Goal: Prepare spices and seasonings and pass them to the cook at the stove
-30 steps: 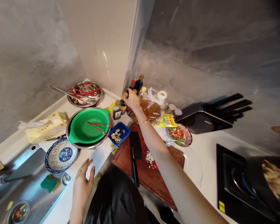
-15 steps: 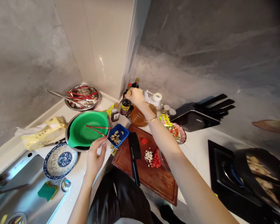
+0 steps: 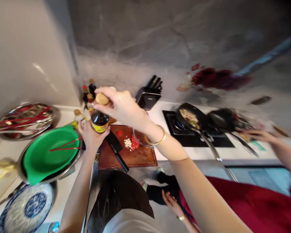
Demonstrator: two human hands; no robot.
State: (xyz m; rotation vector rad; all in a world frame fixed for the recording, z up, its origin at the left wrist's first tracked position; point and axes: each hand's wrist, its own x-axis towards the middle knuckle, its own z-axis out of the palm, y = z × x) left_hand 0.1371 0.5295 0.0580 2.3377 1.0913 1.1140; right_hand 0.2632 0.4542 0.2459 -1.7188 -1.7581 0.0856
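A bottle of dark sauce (image 3: 99,119) with a yellow label is held up between both hands. My left hand (image 3: 90,135) wraps round its lower part. The fingers of my right hand (image 3: 122,105) are closed on its tan cap (image 3: 102,98). Below lies the brown cutting board (image 3: 142,159) with a black cleaver (image 3: 113,142), chopped white pieces (image 3: 127,143) and chopped red pieces (image 3: 135,142). A clear bowl on the board is partly hidden by my right forearm. Left of my left hand is a green colander (image 3: 36,147) with red chopsticks (image 3: 65,146) across it.
At the right are a stove (image 3: 169,124), a pan of food (image 3: 189,117) and a second black pan (image 3: 221,119). A co-worker in red (image 3: 252,200) stands there, one hand (image 3: 259,134) over the counter. More bottles (image 3: 92,87) and a knife block (image 3: 149,97) line the wall.
The bottle has been lifted off the counter towards me, my right hand on its cap. My left hand has left the colander's rim and taken the bottle. The view has turned right, showing the co-worker.
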